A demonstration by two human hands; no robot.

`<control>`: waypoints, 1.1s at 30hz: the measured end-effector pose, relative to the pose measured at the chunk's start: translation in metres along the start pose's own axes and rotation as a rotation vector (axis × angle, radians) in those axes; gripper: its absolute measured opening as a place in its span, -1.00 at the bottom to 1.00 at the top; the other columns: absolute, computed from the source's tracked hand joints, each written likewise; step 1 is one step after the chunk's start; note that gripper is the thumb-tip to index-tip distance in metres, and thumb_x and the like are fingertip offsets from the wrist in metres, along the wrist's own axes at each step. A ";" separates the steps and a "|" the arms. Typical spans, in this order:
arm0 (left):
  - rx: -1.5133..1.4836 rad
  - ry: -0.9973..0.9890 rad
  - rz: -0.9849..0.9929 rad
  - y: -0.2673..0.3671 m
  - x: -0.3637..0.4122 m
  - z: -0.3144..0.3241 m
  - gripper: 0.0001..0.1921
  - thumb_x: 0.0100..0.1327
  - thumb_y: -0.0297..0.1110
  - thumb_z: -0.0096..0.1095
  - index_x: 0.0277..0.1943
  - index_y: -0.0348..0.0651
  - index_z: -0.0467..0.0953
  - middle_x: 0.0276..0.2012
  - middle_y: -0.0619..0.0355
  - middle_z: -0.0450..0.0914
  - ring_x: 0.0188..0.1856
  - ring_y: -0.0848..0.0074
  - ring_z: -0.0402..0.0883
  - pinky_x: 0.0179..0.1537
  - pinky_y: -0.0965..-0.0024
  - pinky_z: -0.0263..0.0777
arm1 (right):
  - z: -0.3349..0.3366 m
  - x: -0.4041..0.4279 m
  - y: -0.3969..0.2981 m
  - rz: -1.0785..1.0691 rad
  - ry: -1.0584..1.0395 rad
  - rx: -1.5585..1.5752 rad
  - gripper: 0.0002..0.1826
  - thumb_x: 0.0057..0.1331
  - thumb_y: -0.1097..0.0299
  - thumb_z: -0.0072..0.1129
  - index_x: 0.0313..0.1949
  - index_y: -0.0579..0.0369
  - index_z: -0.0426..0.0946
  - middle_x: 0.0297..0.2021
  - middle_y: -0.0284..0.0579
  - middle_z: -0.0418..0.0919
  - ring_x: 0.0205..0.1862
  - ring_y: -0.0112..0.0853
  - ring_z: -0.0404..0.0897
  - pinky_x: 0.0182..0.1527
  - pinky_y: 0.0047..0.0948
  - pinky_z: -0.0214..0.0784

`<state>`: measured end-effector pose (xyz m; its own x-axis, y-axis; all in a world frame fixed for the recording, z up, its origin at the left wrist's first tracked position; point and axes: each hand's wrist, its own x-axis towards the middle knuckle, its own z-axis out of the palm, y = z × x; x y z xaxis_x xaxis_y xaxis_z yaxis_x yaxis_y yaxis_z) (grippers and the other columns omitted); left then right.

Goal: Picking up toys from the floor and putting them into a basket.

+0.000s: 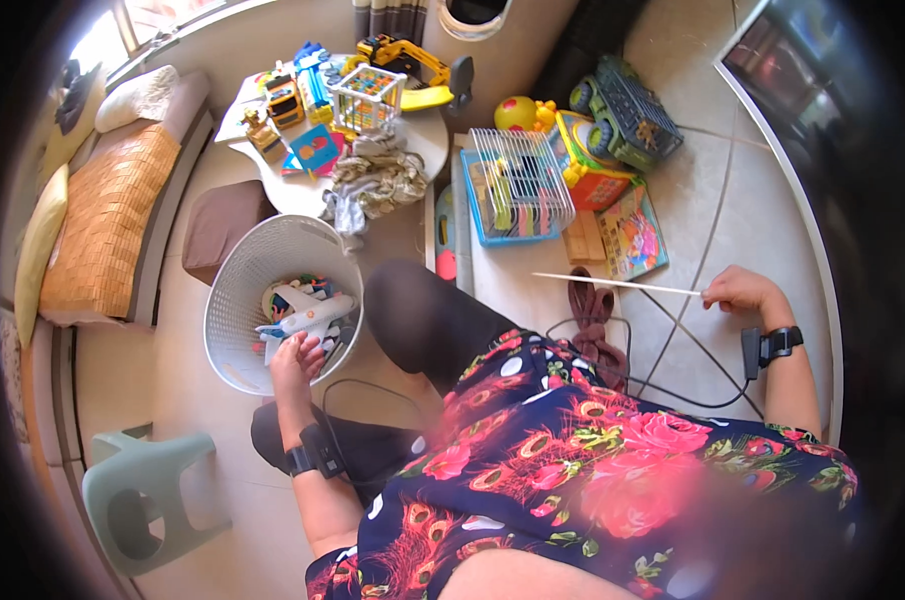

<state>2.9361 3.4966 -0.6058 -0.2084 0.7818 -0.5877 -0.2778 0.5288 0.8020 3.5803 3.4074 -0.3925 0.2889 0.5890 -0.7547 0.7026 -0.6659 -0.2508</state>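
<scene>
My left hand (296, 364) is at the near rim of a white perforated plastic basket (231, 300), its fingers partly curled and nothing visible in them. Beside its fingertips, inside the basket, a white toy airplane (314, 313) lies on top of several small mixed toys. Out to the right, my right hand (739, 291) pinches one end of a thin white stick (617, 283), which points left over a brown fabric strap or cloth (593, 322). Each wrist wears a black strapped device, and black cables run from them across my lap.
A white table (430, 142) holds toy vehicles, a toy excavator (404, 56) and crumpled cloth (385, 176). Right of it stand a blue bin with a white wire rack (516, 187), a green toy truck (625, 116) and a picture book (634, 234). A green stool (149, 495) stands lower left.
</scene>
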 end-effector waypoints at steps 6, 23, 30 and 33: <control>-0.044 -0.254 0.074 -0.010 0.028 -0.005 -0.73 0.33 -0.22 -0.01 -0.07 -0.24 0.44 -0.32 0.09 0.59 -0.43 0.52 0.57 -0.41 0.52 0.49 | -0.002 -0.006 0.017 0.011 0.275 0.002 -0.65 0.14 0.13 0.06 -0.53 0.20 0.57 -0.76 -0.26 0.38 -0.74 -0.53 0.33 -0.66 -0.53 0.17; -0.018 -0.001 0.204 -0.025 -0.016 -0.004 -0.73 0.29 -0.24 0.04 -0.13 -0.28 0.48 -0.34 0.07 0.60 -0.46 0.52 0.57 -0.41 0.50 0.49 | 0.072 0.050 -0.083 -0.117 -0.080 -0.572 -0.77 0.15 0.39 -0.10 -0.50 0.28 0.50 -0.60 0.05 0.57 -0.62 -0.28 0.59 -0.46 -0.30 0.47; 0.148 0.058 0.172 -0.021 -0.026 -0.001 -0.76 0.26 -0.26 0.02 -0.30 -0.30 0.49 -0.39 0.10 0.61 -0.46 0.52 0.56 -0.38 0.47 0.46 | 0.124 0.085 -0.225 -0.966 -0.115 -0.649 -0.83 0.08 0.38 -0.02 -0.48 0.20 0.52 -0.51 0.16 0.52 -0.40 0.02 0.52 -0.34 -0.13 0.37; 0.048 0.120 0.110 -0.017 -0.032 0.001 -0.80 0.26 -0.32 -0.03 -0.25 -0.28 0.47 -0.35 0.08 0.61 -0.43 0.50 0.57 -0.35 0.45 0.47 | 0.137 0.104 -0.274 -1.056 -0.228 -0.765 -0.82 0.09 0.37 -0.02 -0.48 0.20 0.53 -0.52 0.17 0.50 -0.41 0.01 0.52 -0.34 -0.14 0.36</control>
<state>2.9481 3.4626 -0.6001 -0.3464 0.7921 -0.5027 -0.2031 0.4598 0.8645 3.3287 3.5880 -0.4854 -0.6822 0.5220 -0.5119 0.7296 0.5311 -0.4308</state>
